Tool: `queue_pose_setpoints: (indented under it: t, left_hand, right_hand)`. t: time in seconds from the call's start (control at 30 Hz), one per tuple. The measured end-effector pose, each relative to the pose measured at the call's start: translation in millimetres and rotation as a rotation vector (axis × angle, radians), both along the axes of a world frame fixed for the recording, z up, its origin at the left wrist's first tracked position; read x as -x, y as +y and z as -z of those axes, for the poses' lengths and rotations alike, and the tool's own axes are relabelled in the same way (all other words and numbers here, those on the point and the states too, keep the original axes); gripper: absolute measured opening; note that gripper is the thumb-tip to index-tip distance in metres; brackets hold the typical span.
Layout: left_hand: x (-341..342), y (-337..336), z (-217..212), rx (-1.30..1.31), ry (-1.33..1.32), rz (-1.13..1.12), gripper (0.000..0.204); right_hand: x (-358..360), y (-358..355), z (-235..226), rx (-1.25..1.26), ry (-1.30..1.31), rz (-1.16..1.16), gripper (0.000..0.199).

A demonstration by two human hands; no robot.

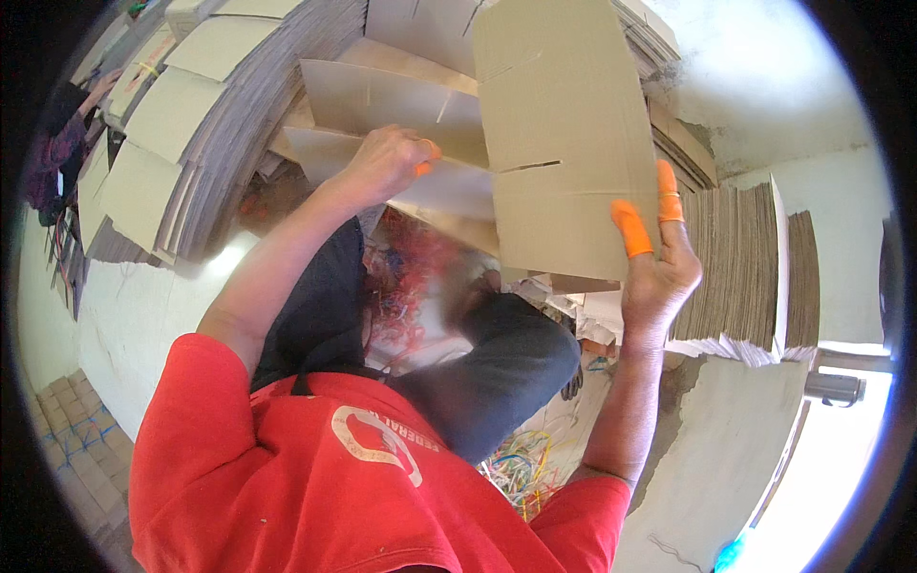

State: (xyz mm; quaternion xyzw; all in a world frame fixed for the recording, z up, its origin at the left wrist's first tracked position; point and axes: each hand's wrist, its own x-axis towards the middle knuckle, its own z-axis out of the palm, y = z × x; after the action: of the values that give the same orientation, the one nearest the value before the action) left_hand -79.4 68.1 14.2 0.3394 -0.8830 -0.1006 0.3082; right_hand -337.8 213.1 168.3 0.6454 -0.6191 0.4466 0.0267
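My right hand (pixel 661 272) wears orange finger covers on its thumb and index finger. It grips a tall tan cardboard sheet (pixel 564 115) near the lower right edge, thumb on the near face. Narrow slits cross this raised sheet. To its left, my left hand (pixel 384 164), with an orange cover on a fingertip, is closed at the upper edge of a slotted cardboard strip (pixel 320 153); its fingertips are partly hidden. Behind that strip stands another slotted strip (pixel 382 95), roughly parallel to it. The raised sheet covers the right ends of both strips.
Tall cardboard stacks (pixel 215 86) line the left, and another stack (pixel 726 267) stands on the right against the wall. Between my bent legs lie reddish scraps (pixel 411 263). Tangled coloured strands (pixel 525 468) lie by my thigh. Another person's arm (pixel 100 91) shows at the far left.
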Motion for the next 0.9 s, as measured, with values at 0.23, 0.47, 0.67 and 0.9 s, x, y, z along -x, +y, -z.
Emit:
queue_pose_setpoints:
  t: [0.23, 0.47, 0.67, 0.9]
  left_hand:
    - [2, -3, 3, 0.008, 0.032, 0.020, 0.013]
    - [6, -9, 4, -0.053, -0.042, -0.006, 0.014]
    - [5, -12, 4, -0.108, -0.062, -0.037, 0.012]
    - [9, -11, -2, -0.095, -0.086, -0.007, 0.014]
  right_hand:
    - [-22, -19, 11, -0.137, 0.020, 0.032, 0.058]
    - [-34, -29, 10, -0.172, 0.128, 0.071, 0.060]
    - [-47, -31, 13, -0.207, 0.118, 0.011, 0.058]
    - [-45, -46, 63, -0.160, 0.165, -0.191, 0.055]
